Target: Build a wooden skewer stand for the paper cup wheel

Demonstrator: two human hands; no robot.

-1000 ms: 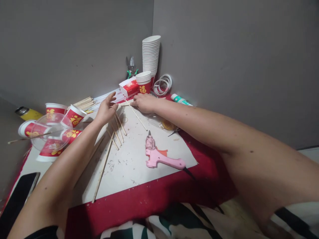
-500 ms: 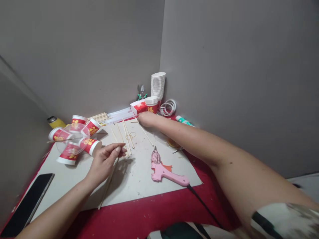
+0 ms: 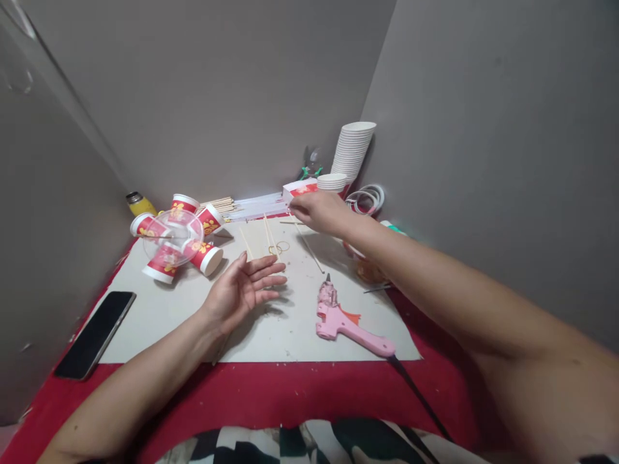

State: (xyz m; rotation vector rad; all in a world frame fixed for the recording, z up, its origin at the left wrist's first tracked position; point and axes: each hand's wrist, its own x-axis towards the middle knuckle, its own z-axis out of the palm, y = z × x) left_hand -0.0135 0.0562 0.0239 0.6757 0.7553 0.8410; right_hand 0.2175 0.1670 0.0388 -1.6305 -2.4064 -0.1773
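Note:
My left hand [image 3: 244, 287] hovers palm up over the white board [image 3: 159, 316], fingers spread and holding nothing. Thin wooden sticks [image 3: 267, 233] and small rubber bands [image 3: 279, 247] lie just beyond its fingertips. My right hand [image 3: 316, 209] reaches to the far edge of the board, next to a red and white box [image 3: 298, 188]. Its fingers are curled together at the far end of a long stick [image 3: 312, 254]; whether they grip it I cannot make out. A pink glue gun [image 3: 338, 319] lies on the board below my right forearm.
Red paper cups joined under a clear plastic lid [image 3: 174, 241] sit at the left. A phone [image 3: 94, 335] lies on the red cloth [image 3: 300, 393]. In the corner are a stack of white cups [image 3: 353, 151], white rings [image 3: 368, 196], green pliers [image 3: 309, 169] and a yellow bottle [image 3: 140, 205].
My left hand drew back from the far sticks toward me and opened palm up. My right hand stayed at the far edge and lifted slightly. The view swung left.

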